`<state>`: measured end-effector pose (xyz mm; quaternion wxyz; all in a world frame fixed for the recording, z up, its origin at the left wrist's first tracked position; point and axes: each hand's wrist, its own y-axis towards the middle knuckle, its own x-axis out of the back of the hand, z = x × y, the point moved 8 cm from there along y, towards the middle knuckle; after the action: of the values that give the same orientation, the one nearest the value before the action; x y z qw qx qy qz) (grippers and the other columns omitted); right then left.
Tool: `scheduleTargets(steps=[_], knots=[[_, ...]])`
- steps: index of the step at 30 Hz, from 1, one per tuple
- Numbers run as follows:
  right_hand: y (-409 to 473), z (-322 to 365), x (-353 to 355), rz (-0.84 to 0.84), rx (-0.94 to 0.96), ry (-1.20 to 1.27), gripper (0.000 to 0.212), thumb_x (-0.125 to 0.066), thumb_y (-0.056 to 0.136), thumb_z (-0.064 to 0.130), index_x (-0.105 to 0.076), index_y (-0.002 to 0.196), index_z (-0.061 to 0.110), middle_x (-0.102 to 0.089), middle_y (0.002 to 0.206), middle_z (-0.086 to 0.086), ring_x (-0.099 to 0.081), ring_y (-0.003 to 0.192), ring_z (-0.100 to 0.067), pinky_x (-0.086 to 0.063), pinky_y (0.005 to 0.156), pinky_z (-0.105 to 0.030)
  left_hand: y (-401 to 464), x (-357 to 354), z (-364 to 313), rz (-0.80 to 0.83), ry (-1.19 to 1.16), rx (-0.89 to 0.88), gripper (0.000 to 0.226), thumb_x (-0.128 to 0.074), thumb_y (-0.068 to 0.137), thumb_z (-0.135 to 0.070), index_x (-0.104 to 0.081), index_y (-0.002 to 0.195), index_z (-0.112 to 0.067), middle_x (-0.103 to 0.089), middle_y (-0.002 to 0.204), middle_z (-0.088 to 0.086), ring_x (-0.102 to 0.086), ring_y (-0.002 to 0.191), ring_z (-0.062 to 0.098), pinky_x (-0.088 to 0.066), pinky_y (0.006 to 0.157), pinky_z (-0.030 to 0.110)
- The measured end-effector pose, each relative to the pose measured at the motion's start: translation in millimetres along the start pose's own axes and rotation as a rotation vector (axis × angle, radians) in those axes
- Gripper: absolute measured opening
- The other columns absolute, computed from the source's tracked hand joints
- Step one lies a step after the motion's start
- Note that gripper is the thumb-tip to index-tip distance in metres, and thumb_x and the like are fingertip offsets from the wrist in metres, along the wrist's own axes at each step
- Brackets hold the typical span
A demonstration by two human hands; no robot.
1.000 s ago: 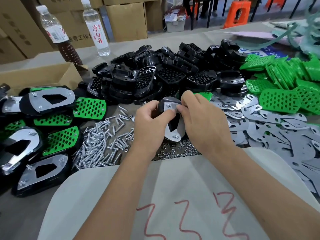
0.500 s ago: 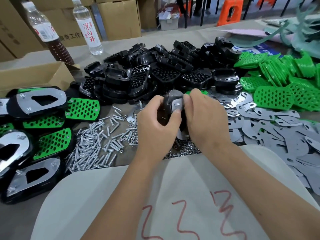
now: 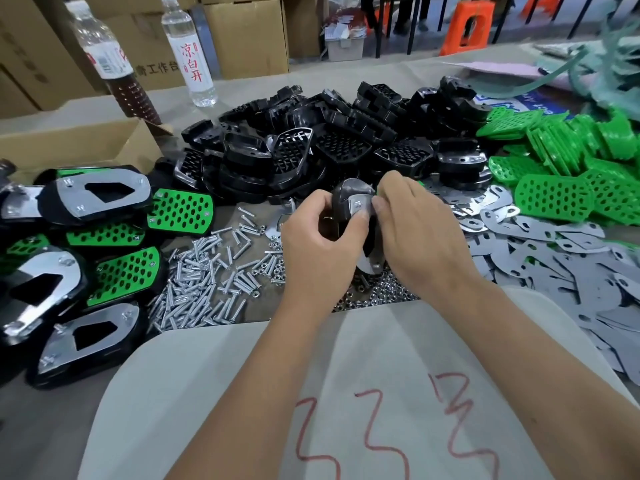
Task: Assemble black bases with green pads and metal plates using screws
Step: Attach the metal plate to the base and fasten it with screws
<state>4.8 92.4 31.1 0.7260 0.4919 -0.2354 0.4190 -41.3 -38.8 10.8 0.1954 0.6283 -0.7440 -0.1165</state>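
Note:
Both hands hold one black base with a metal plate (image 3: 356, 202) upright over the table's middle. My left hand (image 3: 318, 244) grips its left side, thumb on the plate's top near a screw. My right hand (image 3: 415, 233) grips the right side, fingertips pinching at the plate's upper edge. Loose screws (image 3: 207, 278) lie to the left, small nuts (image 3: 374, 296) under the hands. A heap of black bases (image 3: 311, 143) fills the back, green pads (image 3: 571, 168) sit at the right, and metal plates (image 3: 554, 258) spread below them.
Finished assemblies (image 3: 69, 258) with green pads and plates pile at the left. A cardboard box (image 3: 69, 143) and two bottles (image 3: 192, 53) stand behind them. My white apron with red marks (image 3: 381, 410) covers the near edge. Cartons and an orange stool (image 3: 467, 22) stand beyond the table.
The held base was tipped from lying face-up to standing upright between both hands, and lifted slightly. The fingers shifted to its top edge.

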Motion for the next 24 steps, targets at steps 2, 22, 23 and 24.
scheduleTargets(steps=[2,22,23,24], knots=[[0.1,3.9,-0.6,-0.01,0.011,-0.032,0.023,-0.036,0.11,0.024,-0.036,0.088,0.017,-0.045,0.08,0.001,-0.046,0.068,-0.029,-0.041,0.06,-0.047,-0.2,0.9,0.1,-0.014,0.003,0.003,0.025,-0.076,0.092,-0.021,-0.061,0.08,-0.005,-0.062,0.07,0.004,-0.055,0.065,0.024,-0.049,0.06,0.039],[-2.8,-0.3,2.8,-0.118,-0.114,-0.028,0.036,-0.039,0.111,0.029,-0.036,0.079,0.013,-0.032,0.054,0.008,-0.029,0.047,-0.015,-0.014,0.052,-0.038,-0.6,1.7,-4.2,-0.007,0.007,-0.003,0.027,-0.074,0.093,-0.02,-0.057,0.076,-0.007,-0.054,0.065,-0.003,-0.048,0.062,0.01,-0.043,0.058,0.029],[-3.1,-2.0,2.6,-0.126,-0.128,-0.009,0.038,-0.039,0.111,0.031,-0.037,0.078,0.013,-0.034,0.054,0.006,-0.031,0.047,-0.019,-0.017,0.052,-0.039,-0.3,1.6,-4.5,-0.009,0.011,-0.009,0.027,-0.074,0.093,-0.019,-0.057,0.076,-0.008,-0.053,0.065,-0.005,-0.047,0.062,0.01,-0.042,0.058,0.028],[-3.2,-3.7,2.6,-0.132,-0.136,0.026,0.04,-0.04,0.111,0.033,-0.038,0.077,0.012,-0.035,0.054,0.006,-0.033,0.049,-0.022,-0.021,0.053,-0.039,0.2,2.5,-4.1,-0.019,0.016,-0.011,0.027,-0.074,0.093,-0.019,-0.057,0.076,-0.007,-0.054,0.066,-0.005,-0.047,0.062,0.011,-0.043,0.059,0.028]])
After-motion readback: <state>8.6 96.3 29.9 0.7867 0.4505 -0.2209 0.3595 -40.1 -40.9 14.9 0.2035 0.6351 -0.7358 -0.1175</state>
